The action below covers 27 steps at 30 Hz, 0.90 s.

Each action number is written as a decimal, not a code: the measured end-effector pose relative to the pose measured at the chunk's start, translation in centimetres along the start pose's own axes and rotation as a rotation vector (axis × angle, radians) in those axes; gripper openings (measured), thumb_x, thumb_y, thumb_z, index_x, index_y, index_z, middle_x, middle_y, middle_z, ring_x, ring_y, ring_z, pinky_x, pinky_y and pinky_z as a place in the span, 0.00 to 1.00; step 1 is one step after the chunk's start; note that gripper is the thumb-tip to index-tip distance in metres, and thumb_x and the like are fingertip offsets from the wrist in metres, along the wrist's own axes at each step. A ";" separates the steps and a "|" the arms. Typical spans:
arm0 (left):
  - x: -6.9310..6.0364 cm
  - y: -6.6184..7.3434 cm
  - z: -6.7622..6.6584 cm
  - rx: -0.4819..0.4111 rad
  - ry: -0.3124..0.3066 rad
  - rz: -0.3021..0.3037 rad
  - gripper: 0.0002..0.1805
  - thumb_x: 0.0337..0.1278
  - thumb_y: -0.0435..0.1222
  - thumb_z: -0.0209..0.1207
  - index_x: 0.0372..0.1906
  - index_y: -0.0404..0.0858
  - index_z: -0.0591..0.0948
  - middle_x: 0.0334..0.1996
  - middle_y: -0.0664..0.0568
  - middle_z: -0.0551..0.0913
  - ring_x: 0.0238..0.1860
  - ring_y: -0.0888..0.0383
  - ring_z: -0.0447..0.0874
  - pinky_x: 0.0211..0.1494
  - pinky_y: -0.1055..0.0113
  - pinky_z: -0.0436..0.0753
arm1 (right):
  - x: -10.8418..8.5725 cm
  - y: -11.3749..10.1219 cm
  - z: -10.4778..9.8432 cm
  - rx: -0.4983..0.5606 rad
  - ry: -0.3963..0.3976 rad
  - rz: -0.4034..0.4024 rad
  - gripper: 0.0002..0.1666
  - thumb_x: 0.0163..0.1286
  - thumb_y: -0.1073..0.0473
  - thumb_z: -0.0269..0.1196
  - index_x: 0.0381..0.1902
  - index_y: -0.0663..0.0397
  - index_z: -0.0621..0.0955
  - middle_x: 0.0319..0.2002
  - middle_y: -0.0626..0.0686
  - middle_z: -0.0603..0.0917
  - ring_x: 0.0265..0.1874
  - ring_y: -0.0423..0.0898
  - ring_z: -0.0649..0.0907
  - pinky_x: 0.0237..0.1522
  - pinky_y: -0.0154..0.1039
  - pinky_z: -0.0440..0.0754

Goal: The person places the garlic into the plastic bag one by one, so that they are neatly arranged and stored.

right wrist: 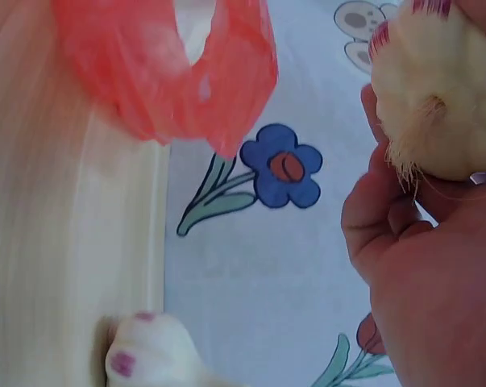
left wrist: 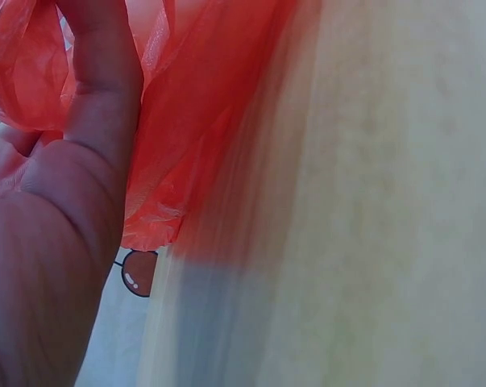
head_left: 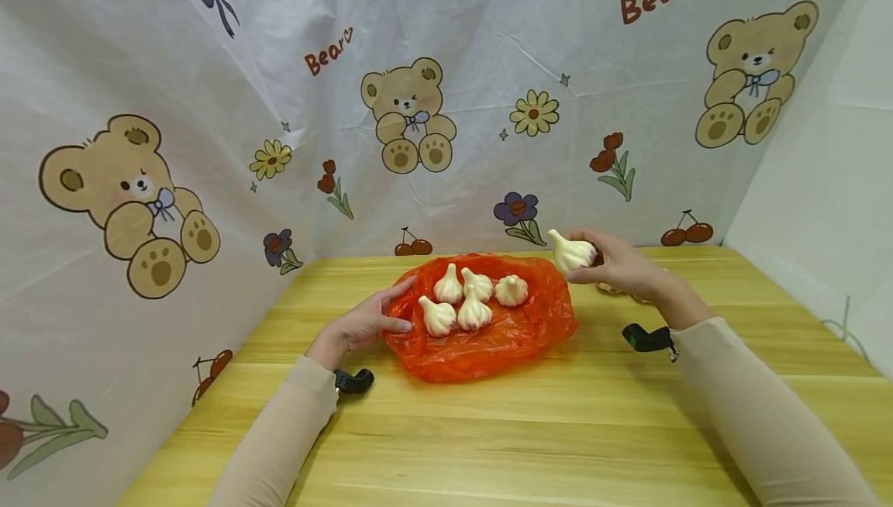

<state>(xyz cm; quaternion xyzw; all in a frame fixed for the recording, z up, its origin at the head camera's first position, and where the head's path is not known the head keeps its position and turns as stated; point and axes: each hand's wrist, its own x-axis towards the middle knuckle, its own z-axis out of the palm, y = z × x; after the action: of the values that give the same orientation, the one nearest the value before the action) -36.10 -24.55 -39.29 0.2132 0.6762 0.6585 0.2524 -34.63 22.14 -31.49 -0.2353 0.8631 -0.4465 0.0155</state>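
Garlic bulb (head_left: 574,253) cream, ribbed, purple-streaked base, wispy root tuft, stem tipped up-left; raised by the far right edge of the red plastic bag (head_left: 481,356). Five similar bulbs (head_left: 474,313) inside, four clustered left, one farther right. Right hand (head_left: 619,263) pinches the bulb, forearm angled from near right. Left hand (head_left: 368,321) grips the bag's left rim.

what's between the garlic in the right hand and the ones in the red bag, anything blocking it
Only the right side of the red bag appears to lie between the held garlic bulb and the rightmost bulb inside; no other object shows there. The left hand holds the bag's left side, outside that path.
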 end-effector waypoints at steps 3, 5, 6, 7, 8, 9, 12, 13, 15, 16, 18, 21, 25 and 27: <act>-0.1 0.0 0.1 -0.001 0.005 -0.001 0.54 0.62 0.23 0.64 0.84 0.57 0.49 0.83 0.42 0.50 0.68 0.48 0.76 0.59 0.54 0.87 | 0.5 -0.4 0.5 -0.006 0.003 0.003 0.38 0.66 0.53 0.73 0.69 0.50 0.70 0.49 0.60 0.76 0.43 0.54 0.75 0.39 0.40 0.80; -0.1 0.0 0.1 0.000 0.010 0.000 0.54 0.62 0.24 0.64 0.84 0.58 0.51 0.83 0.44 0.50 0.69 0.48 0.75 0.59 0.54 0.87 | 0.8 -0.9 0.7 -0.007 0.002 -0.015 0.37 0.66 0.54 0.73 0.69 0.51 0.70 0.48 0.60 0.76 0.43 0.54 0.76 0.41 0.40 0.81; -0.1 0.0 0.1 0.002 0.012 0.000 0.54 0.62 0.24 0.65 0.84 0.59 0.51 0.83 0.45 0.49 0.69 0.48 0.74 0.59 0.54 0.87 | 0.9 -1.1 0.8 -0.005 -0.002 -0.025 0.37 0.66 0.54 0.73 0.69 0.52 0.70 0.49 0.60 0.76 0.43 0.54 0.76 0.42 0.40 0.82; -0.1 0.0 0.2 0.002 0.014 0.000 0.54 0.61 0.24 0.65 0.84 0.60 0.51 0.83 0.46 0.49 0.70 0.48 0.74 0.59 0.54 0.87 | 1.1 -1.3 1.0 0.001 -0.006 -0.034 0.37 0.65 0.55 0.73 0.68 0.53 0.71 0.48 0.60 0.76 0.43 0.54 0.76 0.42 0.40 0.83; -0.1 0.0 0.2 0.002 0.014 -0.001 0.54 0.61 0.24 0.65 0.84 0.60 0.51 0.83 0.47 0.49 0.70 0.48 0.73 0.59 0.54 0.87 | 1.3 -1.5 1.1 0.012 -0.012 -0.048 0.37 0.65 0.56 0.73 0.68 0.54 0.71 0.49 0.61 0.76 0.44 0.54 0.76 0.43 0.40 0.84; 0.0 0.0 0.1 0.002 0.014 -0.001 0.55 0.61 0.24 0.66 0.84 0.60 0.51 0.83 0.47 0.49 0.70 0.47 0.73 0.59 0.54 0.87 | 1.5 -1.7 1.3 0.026 -0.019 -0.060 0.37 0.65 0.58 0.72 0.68 0.55 0.71 0.49 0.61 0.76 0.44 0.55 0.76 0.43 0.40 0.85; -0.1 0.0 0.1 0.006 0.015 -0.002 0.55 0.61 0.24 0.65 0.84 0.59 0.51 0.84 0.46 0.48 0.70 0.47 0.74 0.59 0.54 0.87 | 2.1 -2.3 1.9 0.060 -0.040 -0.079 0.36 0.65 0.61 0.72 0.68 0.57 0.71 0.49 0.62 0.76 0.45 0.56 0.76 0.44 0.42 0.87; -0.1 0.0 0.1 0.004 0.016 -0.003 0.55 0.61 0.23 0.65 0.84 0.59 0.51 0.84 0.45 0.48 0.69 0.48 0.74 0.59 0.54 0.87 | 2.2 -2.4 2.1 0.069 -0.045 -0.082 0.36 0.64 0.62 0.72 0.68 0.57 0.70 0.50 0.62 0.76 0.45 0.56 0.76 0.45 0.42 0.87; -0.1 0.0 0.1 0.006 0.020 -0.008 0.55 0.61 0.23 0.65 0.84 0.58 0.50 0.84 0.44 0.48 0.69 0.48 0.75 0.59 0.54 0.87 | 2.6 -2.7 2.5 0.072 -0.054 -0.083 0.37 0.64 0.62 0.72 0.67 0.57 0.70 0.51 0.62 0.76 0.46 0.56 0.77 0.47 0.42 0.87; -0.1 0.0 0.1 0.007 0.020 -0.009 0.55 0.62 0.23 0.64 0.84 0.58 0.50 0.84 0.44 0.48 0.69 0.48 0.75 0.59 0.54 0.87 | 2.8 -2.7 2.8 0.064 -0.061 -0.084 0.37 0.64 0.61 0.72 0.67 0.57 0.70 0.51 0.61 0.77 0.46 0.56 0.77 0.47 0.40 0.86; -0.1 0.0 0.1 0.001 0.017 -0.011 0.54 0.62 0.22 0.63 0.84 0.58 0.50 0.84 0.44 0.48 0.69 0.47 0.74 0.59 0.55 0.87 | 3.2 -2.9 3.2 0.054 -0.077 -0.091 0.37 0.64 0.60 0.72 0.68 0.58 0.70 0.52 0.61 0.78 0.47 0.55 0.78 0.47 0.38 0.85; -0.2 0.0 0.2 -0.006 0.007 -0.008 0.54 0.63 0.21 0.62 0.84 0.57 0.49 0.84 0.44 0.47 0.70 0.47 0.73 0.60 0.55 0.87 | 3.9 -3.2 3.8 0.040 -0.111 -0.083 0.37 0.64 0.59 0.73 0.67 0.56 0.70 0.53 0.60 0.79 0.47 0.54 0.80 0.47 0.38 0.86; -0.2 0.1 0.3 -0.004 0.006 -0.006 0.54 0.62 0.22 0.63 0.84 0.57 0.49 0.84 0.45 0.47 0.71 0.47 0.72 0.60 0.55 0.86 | 4.8 -3.8 4.6 0.003 -0.165 -0.046 0.41 0.62 0.56 0.73 0.69 0.54 0.68 0.54 0.60 0.79 0.47 0.54 0.81 0.48 0.40 0.86; -0.1 0.1 0.3 -0.003 0.009 -0.008 0.55 0.62 0.23 0.64 0.84 0.57 0.50 0.84 0.44 0.48 0.70 0.47 0.74 0.60 0.54 0.87 | 5.2 -4.1 5.0 -0.019 -0.193 -0.015 0.43 0.62 0.55 0.73 0.71 0.52 0.67 0.57 0.60 0.79 0.47 0.54 0.82 0.49 0.43 0.87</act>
<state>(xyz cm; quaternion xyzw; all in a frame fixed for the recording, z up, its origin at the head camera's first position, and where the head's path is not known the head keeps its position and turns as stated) -35.84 -24.42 -39.21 0.2069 0.6771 0.6595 0.2525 -36.44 14.12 -30.30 -0.2840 0.8599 -0.4139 0.0929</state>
